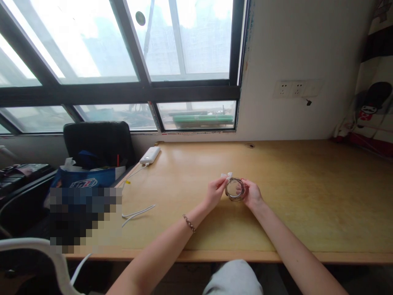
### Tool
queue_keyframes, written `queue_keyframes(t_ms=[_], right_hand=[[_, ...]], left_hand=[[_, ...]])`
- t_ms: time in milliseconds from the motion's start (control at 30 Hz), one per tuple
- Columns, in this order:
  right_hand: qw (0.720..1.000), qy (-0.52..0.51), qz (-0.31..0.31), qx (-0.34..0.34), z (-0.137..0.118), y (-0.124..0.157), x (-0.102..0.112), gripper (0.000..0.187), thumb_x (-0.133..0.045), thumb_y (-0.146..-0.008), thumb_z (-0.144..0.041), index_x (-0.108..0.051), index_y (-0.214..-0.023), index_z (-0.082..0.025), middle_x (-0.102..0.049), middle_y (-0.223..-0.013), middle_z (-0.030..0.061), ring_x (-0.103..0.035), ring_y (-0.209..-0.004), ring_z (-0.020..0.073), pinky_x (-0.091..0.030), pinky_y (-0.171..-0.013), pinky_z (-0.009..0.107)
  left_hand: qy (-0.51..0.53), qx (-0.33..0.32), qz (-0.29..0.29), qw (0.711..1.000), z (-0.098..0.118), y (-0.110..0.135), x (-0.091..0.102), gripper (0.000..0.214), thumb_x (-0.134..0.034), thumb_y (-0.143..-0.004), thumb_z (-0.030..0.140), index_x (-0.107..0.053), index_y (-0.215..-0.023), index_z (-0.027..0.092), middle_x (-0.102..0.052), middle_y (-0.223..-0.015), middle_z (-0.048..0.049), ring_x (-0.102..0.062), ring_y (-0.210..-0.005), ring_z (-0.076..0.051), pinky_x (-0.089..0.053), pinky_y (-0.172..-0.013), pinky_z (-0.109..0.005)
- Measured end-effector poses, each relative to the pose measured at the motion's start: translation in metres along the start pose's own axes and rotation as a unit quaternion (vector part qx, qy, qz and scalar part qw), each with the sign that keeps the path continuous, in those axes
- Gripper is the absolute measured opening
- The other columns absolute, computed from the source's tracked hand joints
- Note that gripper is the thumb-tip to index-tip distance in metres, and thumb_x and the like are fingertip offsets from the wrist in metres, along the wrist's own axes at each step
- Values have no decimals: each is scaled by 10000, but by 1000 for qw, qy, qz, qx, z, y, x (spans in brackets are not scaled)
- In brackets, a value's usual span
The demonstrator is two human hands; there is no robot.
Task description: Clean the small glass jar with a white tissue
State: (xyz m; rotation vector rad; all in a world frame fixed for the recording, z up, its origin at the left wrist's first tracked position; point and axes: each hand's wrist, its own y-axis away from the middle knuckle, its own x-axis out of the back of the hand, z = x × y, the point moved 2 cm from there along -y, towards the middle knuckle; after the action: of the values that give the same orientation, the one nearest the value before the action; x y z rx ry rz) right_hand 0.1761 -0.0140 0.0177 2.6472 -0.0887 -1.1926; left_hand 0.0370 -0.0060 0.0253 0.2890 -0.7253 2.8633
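Above the middle of the wooden desk point(307, 196), my right hand point(253, 195) grips a clear glass jar or cup point(235, 189) by its right side. Its round end faces me, and fingers show through the glass. My left hand point(216, 189) is at the left edge of the glass, its thumb and fingers pinched on a crumpled white tissue point(226, 176). The tissue sticks up beside the rim; whether it touches the glass I cannot tell. A bracelet point(189, 223) circles my left wrist.
A white power bank point(150, 155) with a white cable point(138, 213) lies at the desk's left edge. Left of the desk, a blue bag point(82, 178) rests on a black chair point(97, 139). A wall socket point(297, 89) is at the back, near a patterned curtain point(373, 90).
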Motion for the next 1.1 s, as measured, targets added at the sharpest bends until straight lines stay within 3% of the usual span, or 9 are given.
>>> queue_keyframes(t_ms=[100,233,433,533,700,967,1100], right_hand=[[1000,-4,12,-15,2,-1,1,73,-508,-659,-97,-478,-626,-155,-506,-442,-40,-450,-371,82,-349,-350,188],[1000,-14,17,-13,6,-3,3,74,-499,-663,-83,-498,-643,-154,-555,-497,-22,-486,-402,90,-392,-389,202],[996,-44,76,23,2,-9,11,126,-473,-693,-104,-469,-584,-167,-509,-438,-40,-434,-347,79,-355,-344,196],[992,-60,105,47,-1,-10,14,152,-471,-700,-101,-442,-569,-172,-465,-401,-57,-388,-315,67,-317,-313,183],[986,-74,121,91,-5,-11,17,138,-476,-704,-101,-436,-592,-171,-481,-431,-59,-414,-341,66,-343,-339,178],[984,-76,114,117,-13,-17,27,123,-451,-706,-99,-469,-607,-169,-532,-479,-52,-448,-372,66,-371,-373,183],[988,-65,89,113,-13,-20,32,141,-445,-711,-123,-472,-585,-180,-523,-464,-50,-441,-369,76,-365,-371,200]], left_hand=[[-2,-76,-32,997,12,1,0,287,-408,-825,280,-595,-1004,156,-599,-1041,-67,-543,-964,-180,-421,-851,-323],[-84,-152,-65,983,23,3,-2,276,-395,-833,232,-575,-1037,184,-551,-1126,-69,-502,-1048,-166,-392,-920,-339],[-130,-101,-25,986,11,4,-8,294,-391,-832,248,-562,-1063,185,-551,-1126,-66,-508,-1043,-168,-400,-919,-333],[-112,-62,-6,992,6,5,-11,280,-383,-834,269,-602,-985,182,-602,-1040,-55,-551,-968,-170,-424,-879,-326],[-121,-28,-30,992,14,9,-13,318,-346,-850,287,-620,-770,146,-644,-797,-46,-588,-748,-150,-469,-734,-278],[-166,-125,-18,978,27,22,-25,300,-308,-856,204,-503,-1080,154,-508,-1162,-104,-465,-1087,-179,-388,-931,-347],[-203,-177,-59,961,36,27,-28,350,-300,-843,146,-424,-1169,140,-477,-1192,-120,-418,-1134,-193,-389,-942,-377]])
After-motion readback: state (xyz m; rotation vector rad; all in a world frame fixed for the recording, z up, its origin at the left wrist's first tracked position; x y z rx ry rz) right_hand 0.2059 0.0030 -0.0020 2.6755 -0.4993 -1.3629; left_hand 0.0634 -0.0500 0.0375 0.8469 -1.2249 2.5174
